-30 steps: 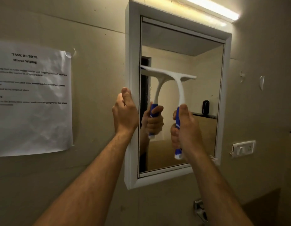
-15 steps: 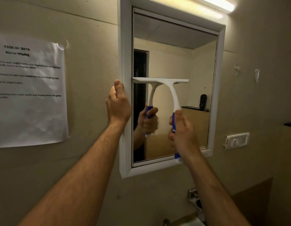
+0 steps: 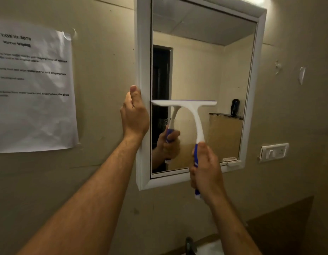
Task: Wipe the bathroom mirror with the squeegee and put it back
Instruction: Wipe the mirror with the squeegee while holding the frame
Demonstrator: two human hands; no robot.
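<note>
A white-framed mirror [image 3: 142, 52] hangs on the beige wall. A white squeegee [image 3: 191, 109] with a blue handle has its blade pressed flat on the glass, level, a little below the mirror's middle and against the left inner edge. My right hand [image 3: 205, 170] is closed around the blue handle, low near the frame's bottom edge. My left hand [image 3: 134, 115] grips the left side of the frame, thumb up along its front. The glass reflects the squeegee and the hand that holds it.
A printed task sheet [image 3: 32, 89] is taped to the wall at the left. A white switch plate [image 3: 274, 151] sits right of the mirror. A small white catch [image 3: 233, 162] sticks out at the frame's lower right. A tap [image 3: 190, 245] and basin edge show at the bottom.
The squeegee blade has slid down the glass from the upper part to below the middle, with my right hand moving down. My left hand has stayed on the frame.
</note>
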